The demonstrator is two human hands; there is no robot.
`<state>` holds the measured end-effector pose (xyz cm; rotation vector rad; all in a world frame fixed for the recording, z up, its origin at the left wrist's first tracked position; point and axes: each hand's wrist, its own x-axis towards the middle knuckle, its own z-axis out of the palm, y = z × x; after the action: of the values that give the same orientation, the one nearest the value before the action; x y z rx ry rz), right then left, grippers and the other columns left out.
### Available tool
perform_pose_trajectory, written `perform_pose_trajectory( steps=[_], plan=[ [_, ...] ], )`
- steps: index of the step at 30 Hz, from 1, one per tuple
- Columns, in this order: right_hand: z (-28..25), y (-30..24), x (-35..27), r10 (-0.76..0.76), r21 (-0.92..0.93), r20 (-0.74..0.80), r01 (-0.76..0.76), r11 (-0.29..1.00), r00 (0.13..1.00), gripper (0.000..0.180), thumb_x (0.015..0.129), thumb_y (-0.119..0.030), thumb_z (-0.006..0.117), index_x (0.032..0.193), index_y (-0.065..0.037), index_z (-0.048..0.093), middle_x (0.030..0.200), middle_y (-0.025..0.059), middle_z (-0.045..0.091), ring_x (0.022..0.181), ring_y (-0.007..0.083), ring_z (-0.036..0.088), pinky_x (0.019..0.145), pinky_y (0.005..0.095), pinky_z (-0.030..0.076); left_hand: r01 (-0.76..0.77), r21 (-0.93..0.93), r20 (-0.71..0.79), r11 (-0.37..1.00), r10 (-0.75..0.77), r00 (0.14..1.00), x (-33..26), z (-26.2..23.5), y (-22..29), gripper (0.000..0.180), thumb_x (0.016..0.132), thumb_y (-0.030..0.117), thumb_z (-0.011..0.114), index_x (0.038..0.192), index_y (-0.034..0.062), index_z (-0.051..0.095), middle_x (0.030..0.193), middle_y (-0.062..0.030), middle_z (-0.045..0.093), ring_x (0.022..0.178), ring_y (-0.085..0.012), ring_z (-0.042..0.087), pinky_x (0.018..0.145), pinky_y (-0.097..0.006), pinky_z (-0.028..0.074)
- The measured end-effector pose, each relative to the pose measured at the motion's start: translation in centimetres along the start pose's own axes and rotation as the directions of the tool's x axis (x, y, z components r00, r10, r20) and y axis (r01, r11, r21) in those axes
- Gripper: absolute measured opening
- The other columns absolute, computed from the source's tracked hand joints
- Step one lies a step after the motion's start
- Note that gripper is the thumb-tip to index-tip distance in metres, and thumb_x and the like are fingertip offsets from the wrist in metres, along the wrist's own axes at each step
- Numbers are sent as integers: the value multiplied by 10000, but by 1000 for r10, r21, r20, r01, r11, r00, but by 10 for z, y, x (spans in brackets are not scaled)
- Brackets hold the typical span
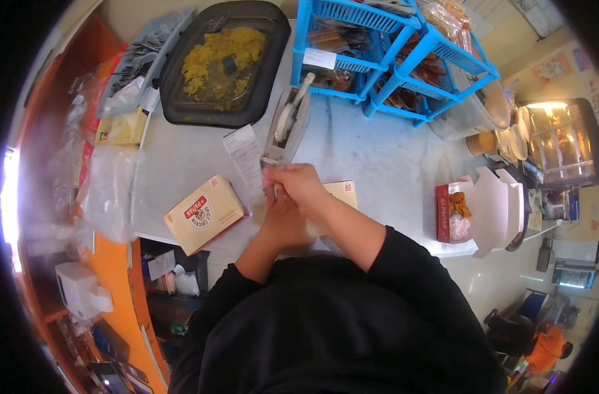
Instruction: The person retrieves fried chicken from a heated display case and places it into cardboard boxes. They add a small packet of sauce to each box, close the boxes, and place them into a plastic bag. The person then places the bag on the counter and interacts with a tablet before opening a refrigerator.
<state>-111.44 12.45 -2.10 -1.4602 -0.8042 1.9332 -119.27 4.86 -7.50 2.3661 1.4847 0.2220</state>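
A grey tape dispenser [287, 128] with a roll of clear tape stands ahead of me on the counter. At its near end, by the cutter, my right hand [298, 186] has its fingers pinched together; what lies between them is too small to make out. My left hand [281, 220] is just below, partly covered by the right one, its fingertips close together near the same spot. A cream food box [343, 191] shows partly behind my right wrist. Another cream and red box [205, 214], closed, sits to the left. A printed receipt [245, 156] lies beside the dispenser.
A black tray [170, 98] of yellow food stands at the back left. Blue stacked baskets [394, 88] hold packets behind. An open box with fried chicken [460, 205] sits right, near a lit display case [565, 141]. A person in orange [547, 348] is far right.
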Motion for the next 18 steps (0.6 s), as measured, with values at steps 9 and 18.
perform_pose_trajectory(
  steps=[9, 18],
  plan=[
    [5, -8, 38, -315, -917, -82, 52, 395, 945, 158, 763, -115, 701, 821, 31, 680, 806, 140, 700, 670, 175, 657, 632, 304, 540, 18, 7, 60, 1000, -18, 998, 2, -21, 9, 916, 484, 399, 741, 1235, -50, 467, 1254, -241, 465, 1243, -402, 372, 1041, -587, 234],
    [-108, -11, -23, -219, -513, 271, 334, 791, 937, 329, 751, -169, 768, 1038, -46, 667, 862, 71, 686, 795, 142, 641, 713, 294, 518, -87, -128, -121, 988, 72, 990, -10, -13, 23, 948, 483, 384, 776, 1283, 18, 423, 1187, -164, 464, 1163, -337, 412, 1013, -505, 250]
  ],
)
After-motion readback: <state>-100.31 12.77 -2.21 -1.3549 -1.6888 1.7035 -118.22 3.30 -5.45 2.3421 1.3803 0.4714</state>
